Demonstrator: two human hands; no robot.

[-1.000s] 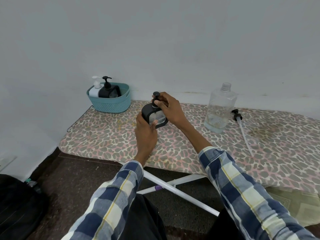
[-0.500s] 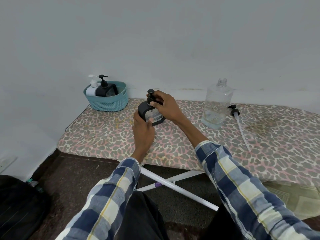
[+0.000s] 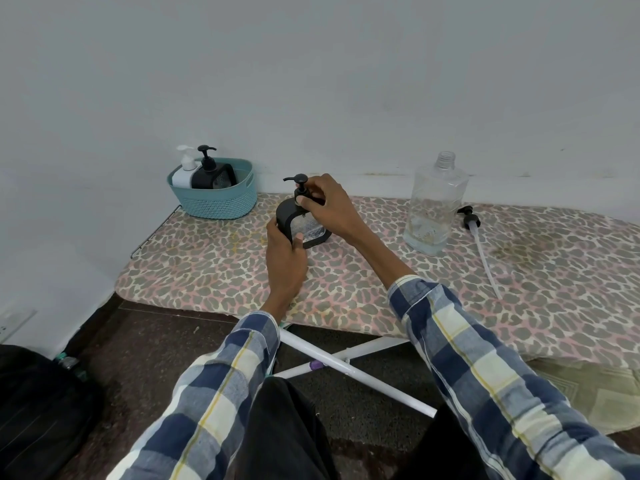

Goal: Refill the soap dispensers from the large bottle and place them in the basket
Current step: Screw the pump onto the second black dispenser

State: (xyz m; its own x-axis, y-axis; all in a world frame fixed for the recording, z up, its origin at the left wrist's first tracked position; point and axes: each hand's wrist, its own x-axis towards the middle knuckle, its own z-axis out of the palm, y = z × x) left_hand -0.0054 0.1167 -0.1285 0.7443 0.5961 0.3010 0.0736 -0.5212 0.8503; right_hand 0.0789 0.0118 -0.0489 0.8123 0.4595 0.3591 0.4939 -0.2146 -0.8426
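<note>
Left hand point(image 3: 285, 256) grips the lower left side of the black soap dispenser point(image 3: 300, 225), fingers wrapped round its body. Right hand point(image 3: 327, 207) pinches the pump collar point(image 3: 300, 195) at the neck, fingers curled on it. The dispenser sits tilted on the leopard-print ironing board point(image 3: 381, 271), mid-board, base touching the cover. The step looks like screwing the pump on after a refill; how far the thread is seated is hidden by the fingers.

The teal basket point(image 3: 214, 202) is at the far left corner of the board and holds two dispensers: a white one point(image 3: 183, 173) and a black one point(image 3: 207, 174), both upright. Some room shows on the basket's right side.

The large clear bottle point(image 3: 434, 206) stands uncapped to the right, near the wall, with a little liquid at the bottom. Its own pump with tube point(image 3: 479, 244) lies on the cover just right of it.

Risks:
- Collar cross-threaded because the dispenser is tilted: it would leak once it stands in the basket.
- Soap on the body or the fingers could make the left hand's hold slip while the right twists; the dispenser tips and spills on the cloth.
- The right forearm passes near the open bottle; a wide elbow swing toward the basket could knock it over.
- The padded cover is soft and uneven, so anything set down carelessly may topple.
- The basket is already part full: pushing a third one in at an angle may tip the other two or shove the basket off the far left edge.
</note>
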